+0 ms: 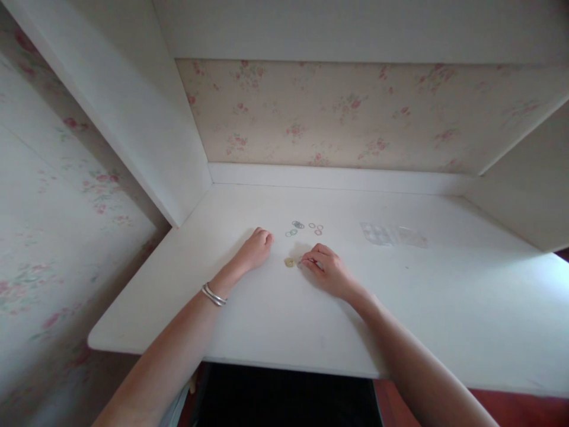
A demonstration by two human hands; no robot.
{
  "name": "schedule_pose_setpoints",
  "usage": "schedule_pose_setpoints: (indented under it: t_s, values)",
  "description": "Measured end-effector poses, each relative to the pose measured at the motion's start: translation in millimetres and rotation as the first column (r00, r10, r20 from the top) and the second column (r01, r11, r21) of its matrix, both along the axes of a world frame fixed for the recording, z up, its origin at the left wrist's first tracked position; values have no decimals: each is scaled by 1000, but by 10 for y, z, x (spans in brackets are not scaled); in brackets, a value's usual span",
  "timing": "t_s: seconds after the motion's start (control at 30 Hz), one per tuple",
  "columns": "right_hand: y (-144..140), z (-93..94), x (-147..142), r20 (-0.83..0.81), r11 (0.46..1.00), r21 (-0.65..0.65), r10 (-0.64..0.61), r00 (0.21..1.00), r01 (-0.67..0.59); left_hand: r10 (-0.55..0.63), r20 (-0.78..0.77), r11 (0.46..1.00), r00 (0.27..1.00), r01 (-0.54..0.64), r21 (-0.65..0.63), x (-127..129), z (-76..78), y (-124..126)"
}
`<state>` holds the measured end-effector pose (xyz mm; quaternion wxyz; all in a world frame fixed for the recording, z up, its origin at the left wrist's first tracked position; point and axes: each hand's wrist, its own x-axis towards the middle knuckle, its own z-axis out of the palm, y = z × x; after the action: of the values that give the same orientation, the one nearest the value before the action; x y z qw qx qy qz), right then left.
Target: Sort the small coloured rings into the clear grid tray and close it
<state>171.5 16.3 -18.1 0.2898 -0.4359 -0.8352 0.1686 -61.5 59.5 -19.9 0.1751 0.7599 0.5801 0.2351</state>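
My right hand [326, 268] rests on the white desk, thumb and fingers pinched together on what looks like a small thin ring [301, 261]. Just left of those fingertips lies a little heap of yellowish rings [290, 262]. My left hand [259, 248] is curled into a fist on the desk, left of the heap; whatever may be inside it is hidden. Beyond the hands, thin rings lie grouped by colour: dark grey rings [298, 225], green rings [291, 233] and pinkish-red rings [319, 230].
Clear plastic packaging [377, 233] lies on the desk [284, 320] to the right, beside another flat transparent piece [412, 237]. A white side panel [186, 196] stands at left, with a low ledge [338, 177] along the back. Below the front edge is something black [288, 397].
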Motion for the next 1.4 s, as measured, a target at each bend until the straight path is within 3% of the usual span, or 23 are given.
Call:
schedule_pose_setpoints:
  t_s: [0.2,0.63,0.8,0.9,1.07,1.23,1.4]
  values:
    - [-13,-16,-35,97,999,-13,50,994,-49,-7,8,1000,1000,7,-1,18,53,2]
    - [-24,-35,-46,160,999,35,32,987,-38,-20,109,999,994,16,37,19,-25,16]
    - [13,-37,-24,45,996,91,-5,999,1,-73,192,997,979,71,15,57,-17,23]
    - [78,-9,80,-113,979,152,-120,986,137,-85,204,995,975,92,-24,166,31,46]
    - [204,26,294,-214,913,136,-351,912,383,-206,72,978,976,203,41,527,133,174]
    - [317,-45,435,-184,888,88,-431,884,451,-255,-145,962,956,266,61,910,182,376]
    - [438,-115,618,-203,843,93,-506,839,531,-274,-277,949,921,306,78,1107,152,543]
